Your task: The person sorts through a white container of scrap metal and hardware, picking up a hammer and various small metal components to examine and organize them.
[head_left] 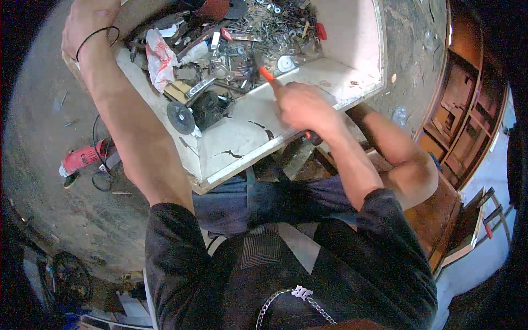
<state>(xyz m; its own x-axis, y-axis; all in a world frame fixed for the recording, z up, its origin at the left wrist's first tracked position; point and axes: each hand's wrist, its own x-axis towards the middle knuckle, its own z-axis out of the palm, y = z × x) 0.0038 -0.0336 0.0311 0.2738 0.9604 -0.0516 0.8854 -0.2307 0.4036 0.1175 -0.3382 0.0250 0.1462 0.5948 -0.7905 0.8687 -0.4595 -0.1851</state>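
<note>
A white wooden drawer [245, 135] rests tilted across my lap, loaded with screws, nails and small hardware [275, 27]. My right hand [308, 107] is closed round an orange-handled tool [267, 73] over the drawer's near wall. The dark end of the tool points into the hardware; its exact kind is hard to make out. At the drawer's far left corner is my left hand [91, 22], its fingers mostly hidden at the picture's upper edge. Inside the drawer lie a grey abrasive disc [180, 117], a red-and-white plastic bag [160, 60] and a white round piece [286, 64].
A red angle grinder [82, 159] with a dark cord lies on the concrete floor [71, 214] to the left. On the right stands a brown wooden cabinet frame [459, 104]. A wheel [71, 276] sits at the lower left.
</note>
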